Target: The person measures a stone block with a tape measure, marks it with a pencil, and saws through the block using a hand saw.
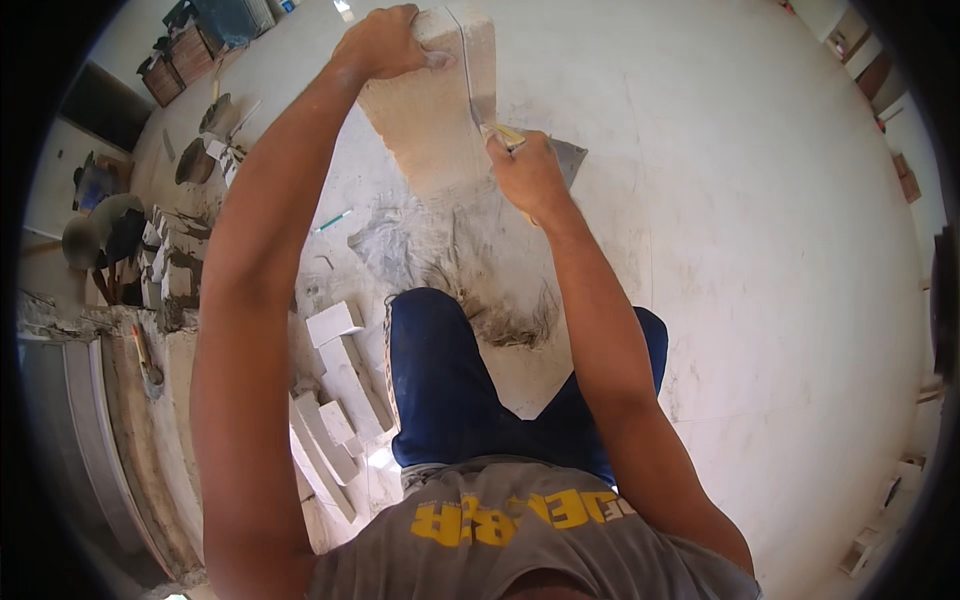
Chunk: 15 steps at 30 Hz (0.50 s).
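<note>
A large pale building block (425, 125), likely aerated concrete, stands in front of me at the top of the view. My left hand (385, 45) is closed over its upper left part, thumb pressed on the face. Wrapped round the yellowish handle of a handsaw (508, 136) is my right hand (528, 180), at the block's lower right. The thin dark saw blade runs up along the block in a narrow line, and its teeth are too small to make out. Under and beside the block lies a crumpled grey sheet (400, 240).
Cut pale block pieces (350, 375) lie by my left leg. A teal pen-like stick (333, 220) rests on the dusty floor. Bowls (195, 160) stand farther left. Another person (110, 235) bends beside a low block wall (178, 260). A trowel (148, 365) lies on a ledge.
</note>
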{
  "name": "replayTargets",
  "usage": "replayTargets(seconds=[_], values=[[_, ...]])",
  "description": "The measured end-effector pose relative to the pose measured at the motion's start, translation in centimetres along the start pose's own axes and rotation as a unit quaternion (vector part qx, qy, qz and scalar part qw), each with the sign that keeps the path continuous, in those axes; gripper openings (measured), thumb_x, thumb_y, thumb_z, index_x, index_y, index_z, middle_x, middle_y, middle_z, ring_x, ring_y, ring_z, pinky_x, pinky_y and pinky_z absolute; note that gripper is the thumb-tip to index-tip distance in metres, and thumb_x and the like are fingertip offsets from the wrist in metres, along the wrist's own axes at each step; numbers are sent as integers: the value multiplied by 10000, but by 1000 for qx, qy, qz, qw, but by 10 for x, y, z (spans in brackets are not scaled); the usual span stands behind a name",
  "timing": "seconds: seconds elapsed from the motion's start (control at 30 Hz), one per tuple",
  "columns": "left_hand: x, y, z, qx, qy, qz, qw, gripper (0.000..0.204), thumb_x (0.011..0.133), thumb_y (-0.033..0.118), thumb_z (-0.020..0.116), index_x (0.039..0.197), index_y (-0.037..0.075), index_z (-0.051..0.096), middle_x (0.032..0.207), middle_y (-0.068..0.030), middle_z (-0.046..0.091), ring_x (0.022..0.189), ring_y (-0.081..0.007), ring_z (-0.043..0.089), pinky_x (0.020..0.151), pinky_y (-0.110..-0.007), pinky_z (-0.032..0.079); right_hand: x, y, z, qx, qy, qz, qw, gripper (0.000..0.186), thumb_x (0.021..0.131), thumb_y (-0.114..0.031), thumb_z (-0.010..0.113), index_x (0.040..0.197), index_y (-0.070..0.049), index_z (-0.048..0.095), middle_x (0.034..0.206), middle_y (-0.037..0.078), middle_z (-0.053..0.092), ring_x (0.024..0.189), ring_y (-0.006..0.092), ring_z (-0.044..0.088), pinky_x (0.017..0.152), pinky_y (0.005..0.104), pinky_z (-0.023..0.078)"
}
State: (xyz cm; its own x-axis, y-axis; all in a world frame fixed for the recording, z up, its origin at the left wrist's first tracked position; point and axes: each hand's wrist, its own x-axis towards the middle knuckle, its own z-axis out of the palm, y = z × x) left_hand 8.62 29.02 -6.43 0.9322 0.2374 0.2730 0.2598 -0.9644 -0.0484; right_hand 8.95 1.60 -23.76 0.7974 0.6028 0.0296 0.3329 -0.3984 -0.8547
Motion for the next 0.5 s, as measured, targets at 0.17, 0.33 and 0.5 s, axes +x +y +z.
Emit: replayTargets(seconds=[0.17, 0.33, 0.5], values=[[4, -23, -5, 5, 34, 4, 999, 918, 649, 711, 863, 1103, -72, 709, 1105, -332, 732, 1063, -472, 719, 941, -529, 580, -154, 6, -23, 99, 53, -63, 992, 269, 1023, -200, 644, 1054, 67, 652, 880, 293, 683, 785, 442, 663, 729, 472, 522], [1, -13, -8, 22, 19, 5, 1000, 887, 653, 679, 869, 1100, -70, 711, 1076, -335, 735, 1051, -468, 725, 933, -527, 583, -67, -3, -20, 69, -4, -38, 997, 368, 1009, -262, 661, 1094, 96, 679, 902, 343, 686, 936, 465, 723, 794, 493, 547], [-14, -6, 9, 2, 3, -1, 1000, 864, 656, 648, 877, 1121, -62, 713, 1081, -326, 739, 1047, -473, 725, 927, -519, 588, -11, -38, -14, 57, -32, 48, 997, 430, 1021, -321, 651, 1090, 102, 688, 903, 311, 713, 852, 397, 709, 784, 449, 545]])
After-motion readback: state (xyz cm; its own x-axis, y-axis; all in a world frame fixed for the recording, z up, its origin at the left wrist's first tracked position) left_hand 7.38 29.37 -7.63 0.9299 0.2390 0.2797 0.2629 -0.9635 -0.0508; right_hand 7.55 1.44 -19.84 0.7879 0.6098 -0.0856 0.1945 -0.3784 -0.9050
